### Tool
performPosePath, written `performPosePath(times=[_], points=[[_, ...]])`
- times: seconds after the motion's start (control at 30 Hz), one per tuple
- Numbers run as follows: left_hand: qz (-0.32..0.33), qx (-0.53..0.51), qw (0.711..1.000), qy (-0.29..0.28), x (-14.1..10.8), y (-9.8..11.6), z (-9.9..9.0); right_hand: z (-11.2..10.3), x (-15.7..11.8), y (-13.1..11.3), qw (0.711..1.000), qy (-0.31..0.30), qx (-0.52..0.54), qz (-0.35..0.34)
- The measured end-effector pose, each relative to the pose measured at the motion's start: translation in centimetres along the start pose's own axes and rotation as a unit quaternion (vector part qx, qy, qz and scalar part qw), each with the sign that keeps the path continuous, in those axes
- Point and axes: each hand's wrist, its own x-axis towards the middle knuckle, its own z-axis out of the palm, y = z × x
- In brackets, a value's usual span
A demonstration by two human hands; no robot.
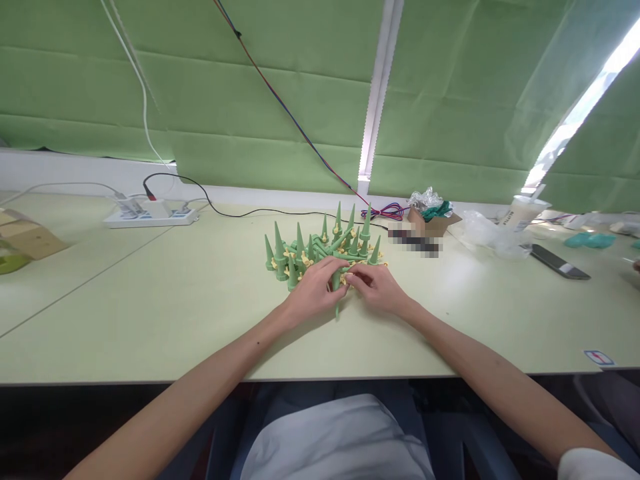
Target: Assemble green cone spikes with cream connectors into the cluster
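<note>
My left hand (320,288) is closed around a green spiked cone (337,283), whose thin tip points down toward the table. Close beside it, my right hand (376,285) has thumb and fingertips pinched together at the side of the cone. A small pale yellow bit shows by those fingertips, too small to make out. Just beyond both hands, several more green cones (279,248) stand upright in a cluster on the table. Small yellow pieces (306,260) sit among them, and green rods or tubes (345,238) lie in the middle of the group.
A white power strip (150,215) with plugs lies at the back left, a cardboard box (35,233) farther left. On the right are an open small box (433,223), a plastic bag (485,230), a cup (523,212) and a phone (559,261). Cables run along the back.
</note>
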Motion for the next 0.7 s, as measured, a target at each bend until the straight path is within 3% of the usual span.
performPosePath(times=[0.17, 0.7], points=[[0.011, 0.0, 1.0, 0.004, 0.07, 0.14, -0.03, 0.08, -0.03, -0.12, 0.999, -0.002, 0.043, 0.002], [0.0, 0.002, 1.0, -0.005, -0.12, 0.07, 0.08, 0.04, -0.05, 0.33, 1.0, -0.008, 0.002, -0.021]])
